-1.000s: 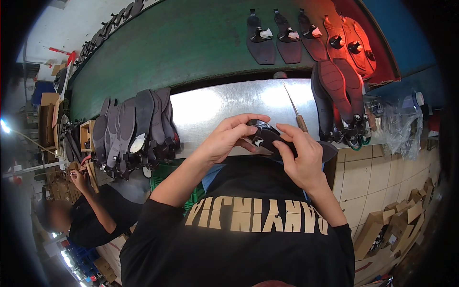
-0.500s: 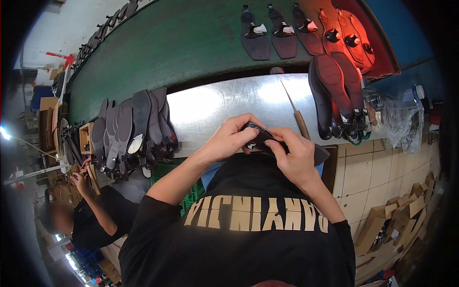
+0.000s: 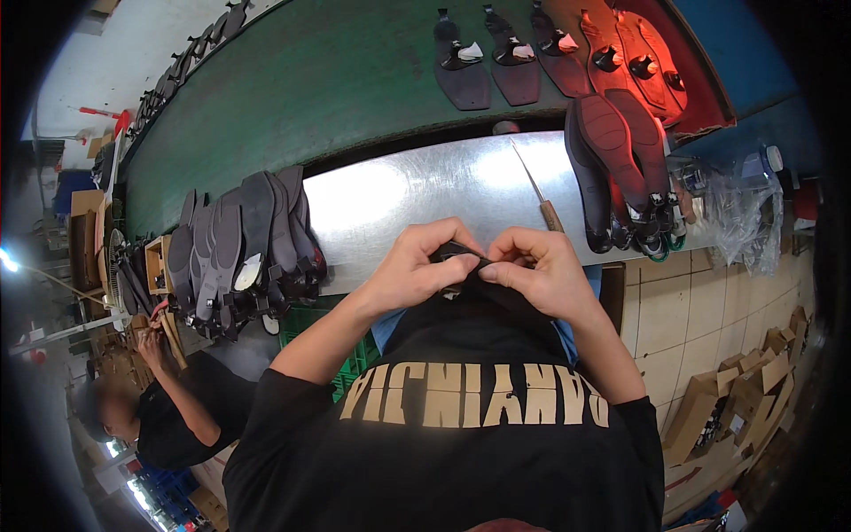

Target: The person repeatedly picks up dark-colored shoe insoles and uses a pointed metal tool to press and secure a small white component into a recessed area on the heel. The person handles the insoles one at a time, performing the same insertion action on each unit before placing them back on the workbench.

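Note:
Close to my chest, at the near edge of the metal worktop, I hold a black sandal piece between both hands. My left hand grips its left part, thumb on top and fingers curled around it. The thumb and forefinger of my right hand pinch its edge, almost meeting the left fingertips. Against my black shirt, much of the piece is hard to make out. Beyond my right hand lies an awl with a wooden handle, its thin metal point aimed away from me.
Dark shoe soles are piled at the worktop's left, and more soles at its right. Strapped sandal pieces lie on the green belt behind, some under red light. A co-worker is at the left. Cardboard boxes stand right.
My right hand has turned and drawn its fingertips in toward the left hand. The dark sole end that stuck out past my right hand no longer shows there.

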A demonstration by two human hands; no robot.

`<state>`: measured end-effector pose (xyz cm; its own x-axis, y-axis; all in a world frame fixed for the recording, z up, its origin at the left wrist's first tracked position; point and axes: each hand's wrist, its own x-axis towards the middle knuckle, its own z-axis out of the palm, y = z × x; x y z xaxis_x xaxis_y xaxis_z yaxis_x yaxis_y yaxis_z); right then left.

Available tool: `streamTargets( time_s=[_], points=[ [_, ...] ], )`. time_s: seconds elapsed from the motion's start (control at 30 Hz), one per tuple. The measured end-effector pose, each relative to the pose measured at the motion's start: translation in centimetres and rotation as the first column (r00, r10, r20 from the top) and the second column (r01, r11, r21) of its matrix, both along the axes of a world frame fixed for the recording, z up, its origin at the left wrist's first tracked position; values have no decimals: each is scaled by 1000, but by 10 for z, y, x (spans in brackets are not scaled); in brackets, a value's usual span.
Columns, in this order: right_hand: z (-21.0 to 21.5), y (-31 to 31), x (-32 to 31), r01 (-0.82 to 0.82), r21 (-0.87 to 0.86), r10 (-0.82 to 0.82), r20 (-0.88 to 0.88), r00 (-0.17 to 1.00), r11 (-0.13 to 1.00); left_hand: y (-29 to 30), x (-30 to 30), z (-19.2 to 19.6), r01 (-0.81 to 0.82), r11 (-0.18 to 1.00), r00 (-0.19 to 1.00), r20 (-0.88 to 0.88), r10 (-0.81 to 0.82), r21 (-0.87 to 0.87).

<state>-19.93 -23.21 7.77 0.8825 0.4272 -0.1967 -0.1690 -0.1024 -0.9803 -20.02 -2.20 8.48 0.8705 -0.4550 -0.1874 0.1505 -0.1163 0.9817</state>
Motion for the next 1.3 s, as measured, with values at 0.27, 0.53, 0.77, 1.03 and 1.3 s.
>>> streamTargets(
  time_s=[0.27, 0.53, 0.77, 1.03, 1.3],
  points=[
    [44, 5, 29, 401, -150, -48, 895, 444, 904, 42, 0, 4, -464, 864, 881, -3, 473, -197],
    [-66, -7, 28, 643, -512, -8, 779, 627, 570, 48, -4, -57, -778, 500, 564, -773, 290, -380],
    [-26, 7, -9, 224, -3, -219, 203, 954, 975, 20, 3, -58, -868, 399, 348, -935, 63, -296],
    [-14, 21, -20, 91, 148, -72, -128, 989, 985, -16, 11, -45, -889, 382, 306, -948, 90, -251],
    [-42, 28, -28, 170, 164, -179, 45, 983, 972, -24, 8, -50, -849, 429, 374, -925, 72, -310]
  ],
)
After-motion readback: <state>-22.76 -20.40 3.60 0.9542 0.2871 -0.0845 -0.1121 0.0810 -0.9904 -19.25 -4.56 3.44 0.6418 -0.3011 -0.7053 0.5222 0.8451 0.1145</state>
